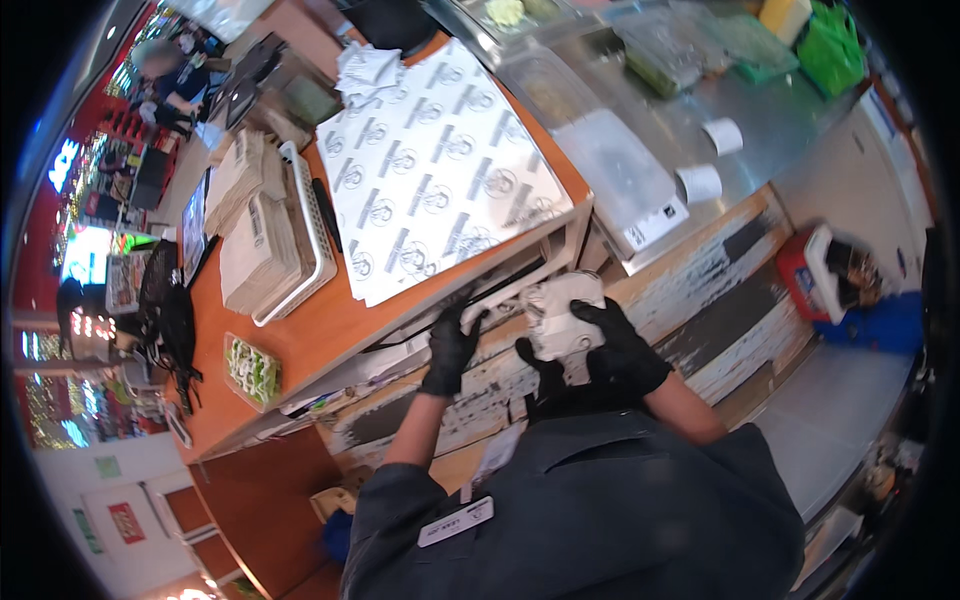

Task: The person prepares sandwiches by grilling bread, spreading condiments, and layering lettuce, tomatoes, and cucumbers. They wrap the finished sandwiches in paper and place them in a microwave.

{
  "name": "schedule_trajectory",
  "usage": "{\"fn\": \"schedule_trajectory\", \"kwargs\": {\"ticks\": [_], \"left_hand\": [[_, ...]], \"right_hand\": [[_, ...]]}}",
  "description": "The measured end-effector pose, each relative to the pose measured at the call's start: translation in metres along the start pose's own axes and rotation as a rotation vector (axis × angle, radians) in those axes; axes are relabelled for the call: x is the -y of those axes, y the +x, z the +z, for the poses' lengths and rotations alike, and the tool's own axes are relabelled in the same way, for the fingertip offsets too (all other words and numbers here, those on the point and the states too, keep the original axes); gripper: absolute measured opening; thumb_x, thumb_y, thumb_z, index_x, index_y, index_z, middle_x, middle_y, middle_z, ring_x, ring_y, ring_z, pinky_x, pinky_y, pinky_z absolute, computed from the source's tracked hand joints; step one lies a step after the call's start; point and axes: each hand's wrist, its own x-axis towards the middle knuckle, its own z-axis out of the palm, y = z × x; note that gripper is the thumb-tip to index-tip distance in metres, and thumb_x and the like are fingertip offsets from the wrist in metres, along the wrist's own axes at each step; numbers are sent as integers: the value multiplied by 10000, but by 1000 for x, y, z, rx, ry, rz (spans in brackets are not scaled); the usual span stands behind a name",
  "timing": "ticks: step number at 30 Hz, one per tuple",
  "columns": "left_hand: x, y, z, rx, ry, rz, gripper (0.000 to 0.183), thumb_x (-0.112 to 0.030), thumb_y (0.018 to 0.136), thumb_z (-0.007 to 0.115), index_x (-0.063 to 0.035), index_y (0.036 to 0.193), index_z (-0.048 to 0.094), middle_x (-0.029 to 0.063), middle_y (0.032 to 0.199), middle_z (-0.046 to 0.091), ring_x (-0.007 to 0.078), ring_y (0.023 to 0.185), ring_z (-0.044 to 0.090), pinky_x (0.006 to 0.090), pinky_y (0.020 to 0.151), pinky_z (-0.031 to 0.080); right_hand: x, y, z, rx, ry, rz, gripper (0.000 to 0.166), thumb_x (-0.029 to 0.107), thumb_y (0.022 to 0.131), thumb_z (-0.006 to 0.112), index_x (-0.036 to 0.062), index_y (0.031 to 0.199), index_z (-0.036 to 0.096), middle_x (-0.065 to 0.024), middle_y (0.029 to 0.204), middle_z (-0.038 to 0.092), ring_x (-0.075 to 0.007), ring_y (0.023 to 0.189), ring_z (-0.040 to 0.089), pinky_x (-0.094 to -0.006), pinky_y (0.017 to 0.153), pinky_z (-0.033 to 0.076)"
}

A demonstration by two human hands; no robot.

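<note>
My right hand (pixel 626 349), in a black glove, holds a paper-wrapped bundle (pixel 566 315) with dark printing, thumb on one side and fingers on the other. To its left my left hand (pixel 450 349), also black-gloved, is at the open shelf (pixel 517 289) below the counter's front edge; whether its fingers grip anything is unclear. On the orange-brown counter (pixel 322 337) above lies a stack of printed white wrapping paper (pixel 442 180). Beside the stack, a white plastic basket (pixel 319 247) holds brown paper bags (pixel 259 251).
A clear tub of green and white food (pixel 253 371) sits near the counter's left edge. Right of the counter, a steel worktop (pixel 645 127) bears plastic containers (pixel 619 176), paper slips and a green bag (pixel 832 52). A red-and-white cooler (pixel 814 274) stands at right. A person (pixel 172 75) is far off.
</note>
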Motion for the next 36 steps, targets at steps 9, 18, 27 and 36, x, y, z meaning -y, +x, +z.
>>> {"fn": "schedule_trajectory", "kwargs": {"ticks": [9, 18, 27, 36], "left_hand": [[51, 46, 32, -122, 305, 83, 461, -440, 766, 656, -16, 945, 616, 164, 779, 638, 356, 739, 614, 414, 665, 480], [50, -143, -29, 350, 352, 353, 630, -346, 596, 741, -51, 1113, 538, 188, 1053, 530, 376, 999, 484, 513, 922, 328], [174, -211, -115, 471, 548, -179, 377, -301, 830, 509, -227, 1197, 553, 95, 1221, 517, 305, 1240, 359, 588, 1007, 213], [92, -103, -94, 541, 301, -227, 400, -125, 808, 611, -28, 1186, 525, 158, 1110, 583, 287, 1044, 547, 379, 935, 393]], "right_hand": [[-115, -37, -182, -465, 301, -6, 366, 218, 856, 580, 25, 1161, 519, -114, 1026, 620, -233, 915, 626, -349, 776, 533], [-189, 98, -127, -255, -228, 26, 325, 116, 741, 651, -6, 1035, 584, -98, 867, 635, -173, 778, 628, -313, 697, 522], [-243, 370, 39, -394, -354, -283, 585, 337, 682, 716, -1, 1104, 493, -213, 1022, 601, -322, 974, 589, -359, 824, 463], [-255, 245, -49, -234, -878, -153, 790, 292, 538, 756, -59, 1189, 477, -247, 1135, 540, -363, 1064, 518, -375, 918, 415]]}}
